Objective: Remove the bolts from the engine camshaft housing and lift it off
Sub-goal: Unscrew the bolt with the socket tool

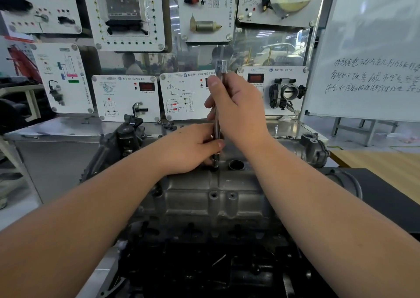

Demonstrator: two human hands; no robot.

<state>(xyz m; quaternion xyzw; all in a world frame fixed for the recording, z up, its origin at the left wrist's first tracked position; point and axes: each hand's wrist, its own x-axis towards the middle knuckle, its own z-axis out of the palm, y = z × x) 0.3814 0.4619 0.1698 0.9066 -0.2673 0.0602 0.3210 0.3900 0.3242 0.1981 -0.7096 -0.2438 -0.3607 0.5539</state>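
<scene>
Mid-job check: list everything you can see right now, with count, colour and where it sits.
Camshaft housing: one, grey metal, centre, on the engine.
Socket tool: one, silver, upright over the housing's far edge.
Round opening: one, dark, right of the tool tip.
Display boards: several, white, on the wall behind.
Throttle body: one, black, on the right board.
Whiteboard: one, white with handwriting, far right.
Wooden table: one, tan, right.
Left hand: gripping the tool's lower shaft.
Right hand: gripping the upper shaft.
</scene>
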